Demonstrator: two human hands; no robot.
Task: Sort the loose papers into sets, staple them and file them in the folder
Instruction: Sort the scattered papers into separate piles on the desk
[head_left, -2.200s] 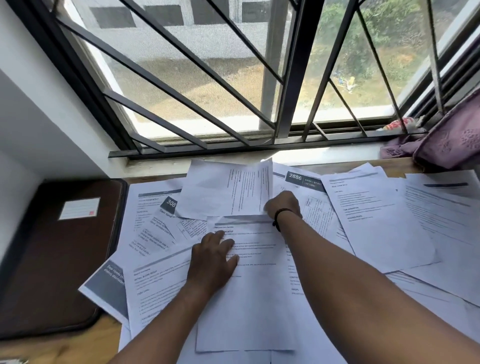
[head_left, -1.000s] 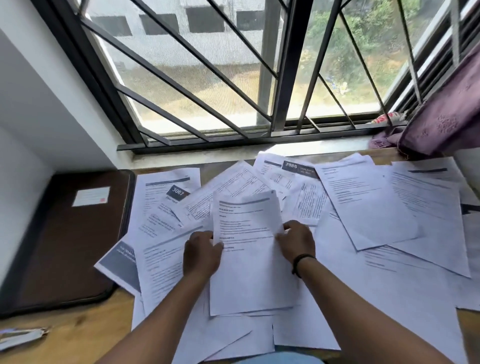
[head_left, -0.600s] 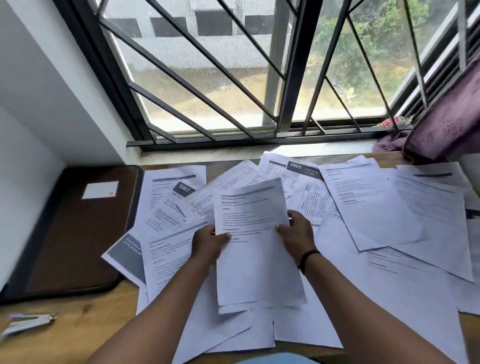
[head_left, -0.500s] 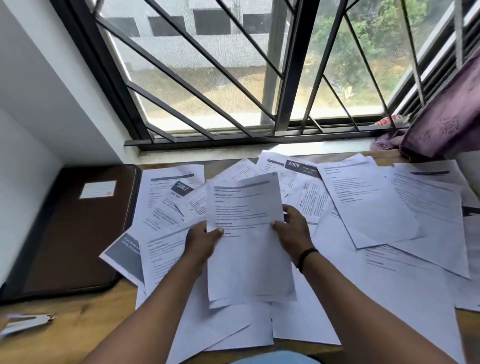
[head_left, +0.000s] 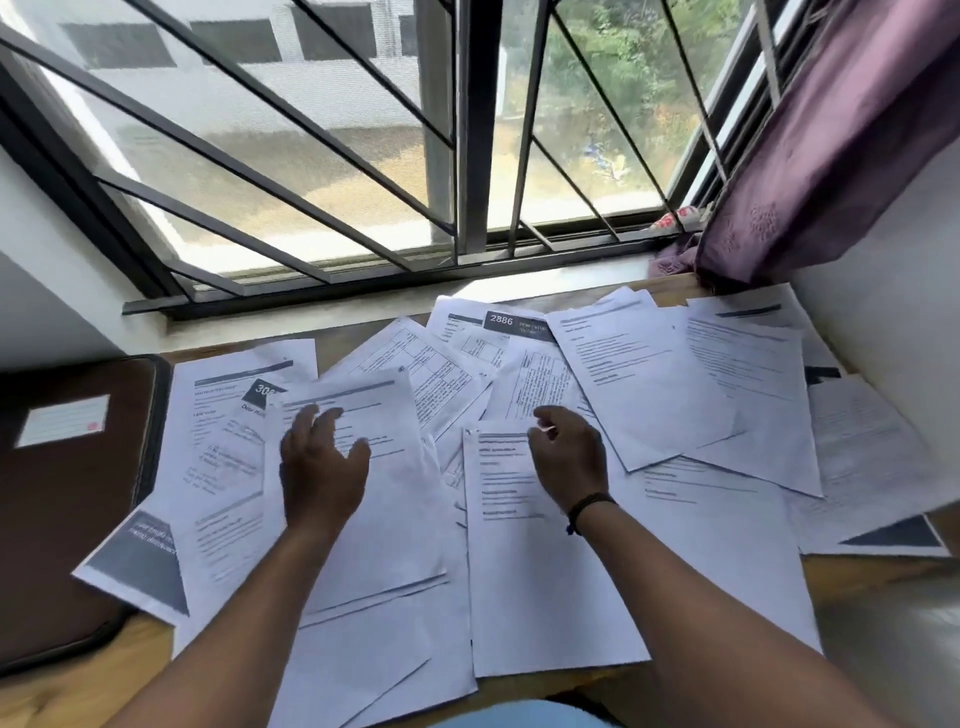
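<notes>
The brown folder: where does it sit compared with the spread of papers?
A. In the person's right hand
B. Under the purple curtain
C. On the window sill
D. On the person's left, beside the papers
D: the brown folder lies flat at the desk's left edge, its right side just under the leftmost papers.

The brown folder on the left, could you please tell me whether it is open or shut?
Shut: the brown folder lies flat with its labelled cover up, and no papers are seen inside it.
</notes>
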